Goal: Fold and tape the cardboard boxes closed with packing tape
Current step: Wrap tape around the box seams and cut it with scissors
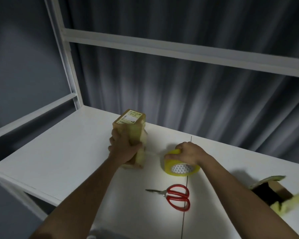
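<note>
A small cardboard box (130,123) with a printed label on its top stands on the white table (67,152), its sides covered in yellowish tape. My left hand (123,149) grips the box's near side and holds it upright. To the right, my right hand (188,152) holds a yellow roll of packing tape (179,167) that rests on the table. A thin strip of tape stretches from the roll to the box. A second cardboard box (273,190) lies open at the right edge, flaps spread.
Red-handled scissors (176,197) lie on the table in front of the tape roll, blades pointing left. A white shelf frame (71,80) rises at the back left, with a grey curtain (179,100) behind the table.
</note>
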Demonstrator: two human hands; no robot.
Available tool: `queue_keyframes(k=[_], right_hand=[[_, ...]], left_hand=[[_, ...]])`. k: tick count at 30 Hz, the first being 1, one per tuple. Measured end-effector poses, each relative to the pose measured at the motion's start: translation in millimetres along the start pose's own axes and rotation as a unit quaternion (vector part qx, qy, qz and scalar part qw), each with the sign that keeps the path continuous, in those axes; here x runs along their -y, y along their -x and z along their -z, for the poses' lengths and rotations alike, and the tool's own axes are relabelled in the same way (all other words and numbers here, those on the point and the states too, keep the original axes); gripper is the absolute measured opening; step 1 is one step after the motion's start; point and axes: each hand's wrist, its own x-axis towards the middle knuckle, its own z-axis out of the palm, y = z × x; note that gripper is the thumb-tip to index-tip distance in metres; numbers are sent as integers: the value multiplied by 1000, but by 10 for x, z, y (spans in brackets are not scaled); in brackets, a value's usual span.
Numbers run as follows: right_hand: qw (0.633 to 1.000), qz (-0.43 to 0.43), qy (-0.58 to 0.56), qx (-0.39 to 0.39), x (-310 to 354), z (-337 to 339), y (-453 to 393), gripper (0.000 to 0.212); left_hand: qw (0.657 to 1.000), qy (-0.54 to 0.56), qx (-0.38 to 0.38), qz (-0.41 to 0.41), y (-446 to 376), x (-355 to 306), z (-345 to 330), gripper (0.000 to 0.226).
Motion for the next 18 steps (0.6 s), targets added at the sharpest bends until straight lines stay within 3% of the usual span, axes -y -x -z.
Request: queue_keyframes(k=[3,5,8,14,18], right_hand=[[998,-6,-68,12,-121,60,76,45],[999,14,-28,-22,-168,74,123,30],[992,55,75,-86,-209,-66,166,33],[981,34,146,-122,-356,-643,287,57],[978,2,172,-116,-343,-868,339,49]], left_hand=[[995,81,-52,-36,-4,-125,7,113],[987,120,-91,-61,-12,-165,-4,123],[977,160,-104,-90,10,-153,-85,132],[972,130,-122,-154,216,62,-453,128],[965,103,-115,-214,258,195,-578,127]])
